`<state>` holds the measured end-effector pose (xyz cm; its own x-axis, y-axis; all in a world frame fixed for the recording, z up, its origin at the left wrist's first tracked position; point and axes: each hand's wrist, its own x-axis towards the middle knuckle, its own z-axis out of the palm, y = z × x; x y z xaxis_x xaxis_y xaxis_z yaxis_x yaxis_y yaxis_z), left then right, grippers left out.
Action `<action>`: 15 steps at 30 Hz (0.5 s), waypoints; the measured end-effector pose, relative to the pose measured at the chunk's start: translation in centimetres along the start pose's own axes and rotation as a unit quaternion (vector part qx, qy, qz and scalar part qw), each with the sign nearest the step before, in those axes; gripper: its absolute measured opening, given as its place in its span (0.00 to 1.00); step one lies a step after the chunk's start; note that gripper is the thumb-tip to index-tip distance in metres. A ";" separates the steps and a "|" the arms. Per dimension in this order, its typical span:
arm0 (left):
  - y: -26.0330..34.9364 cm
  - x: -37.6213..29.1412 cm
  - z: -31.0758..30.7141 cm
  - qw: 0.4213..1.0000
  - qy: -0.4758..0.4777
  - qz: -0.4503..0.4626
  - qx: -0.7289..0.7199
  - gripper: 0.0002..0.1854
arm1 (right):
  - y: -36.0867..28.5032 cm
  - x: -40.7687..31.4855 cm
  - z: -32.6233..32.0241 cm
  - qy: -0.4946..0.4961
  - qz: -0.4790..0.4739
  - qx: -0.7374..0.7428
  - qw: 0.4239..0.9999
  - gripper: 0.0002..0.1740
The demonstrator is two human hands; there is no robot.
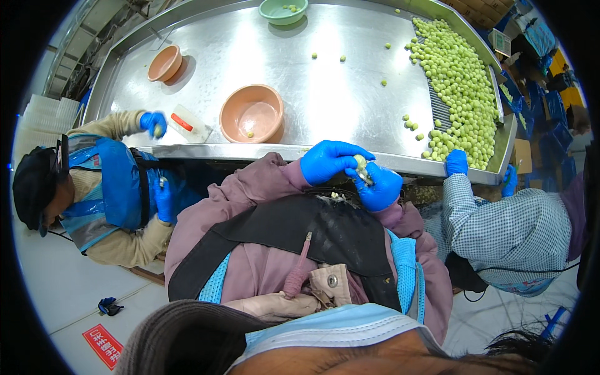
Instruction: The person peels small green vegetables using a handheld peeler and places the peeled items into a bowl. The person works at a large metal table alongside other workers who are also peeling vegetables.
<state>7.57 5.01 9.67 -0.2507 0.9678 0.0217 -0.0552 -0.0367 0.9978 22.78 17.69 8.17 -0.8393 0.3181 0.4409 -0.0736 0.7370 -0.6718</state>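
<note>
My left hand (328,164), in a blue glove, pinches a small pale green round fruit or vegetable (360,161) in front of my chest, just off the near edge of the metal table. Close against it, my right hand (378,186), also blue-gloved, grips a small metal tool (364,176), perhaps a peeler or knife; the fingers hide most of it. The tool meets the lower side of the round piece. Pale scraps (335,195) lie below the hands, by my dark apron (300,234).
A stainless steel table (300,112) with a raised rim carries orange bowls (252,101), (165,63), a green bowl (283,18), a white board (199,133) with a red handle, and heaped green round pieces (459,89). Blue-gloved co-workers sit left (117,183) and right (511,225).
</note>
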 end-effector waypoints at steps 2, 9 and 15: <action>-0.2 -0.5 0.1 0.998 -0.002 -0.047 -0.037 0.18 | 0.2 -0.7 0.9 0.014 -0.018 -0.009 1.000 0.14; -2.1 0.5 0.3 0.999 0.011 -0.015 -0.043 0.16 | 1.7 -0.5 0.9 0.060 0.029 0.005 0.998 0.15; -3.0 1.8 0.4 1.000 0.003 -0.003 -0.012 0.17 | 3.4 -0.8 1.0 0.041 -0.006 -0.049 0.998 0.14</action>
<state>7.73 6.93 6.74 -0.2567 0.9664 0.0154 -0.0799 -0.0371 0.9961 22.68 19.35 4.99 -0.7914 0.3544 0.4980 -0.0266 0.7940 -0.6074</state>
